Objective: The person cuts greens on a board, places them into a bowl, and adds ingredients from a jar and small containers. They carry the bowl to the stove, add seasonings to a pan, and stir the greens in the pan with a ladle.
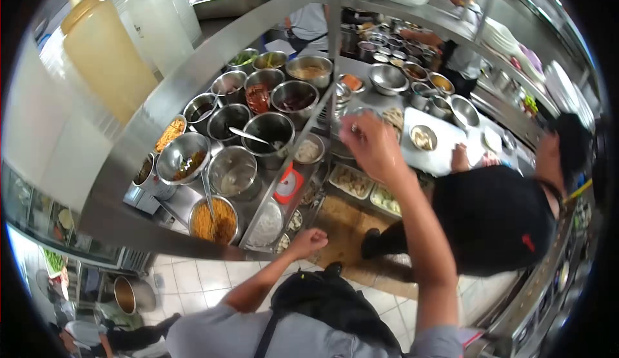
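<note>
My left hand [308,243] is closed in a loose fist at the counter's front edge; whatever it holds, if anything, is hidden. Close by it are a container of white powder [265,224] and small bowls with pale pieces [282,243]. Raised higher, my right hand [373,144] has its fingers curled together, slightly blurred, and its contents do not show. Below that hand sit a tray of pale chopped food [351,182] and a tray of pale green pieces [385,199]. A red kitchen scale [288,186] stands between the two hands.
Several metal pots [268,135] of sauces and toppings crowd the left counter, some with spoons. A steel shelf post [334,36] rises ahead. Right of me, a person in black [496,216] works at a white cutting board [419,155]. Squeeze bottles [106,48] stand upper left.
</note>
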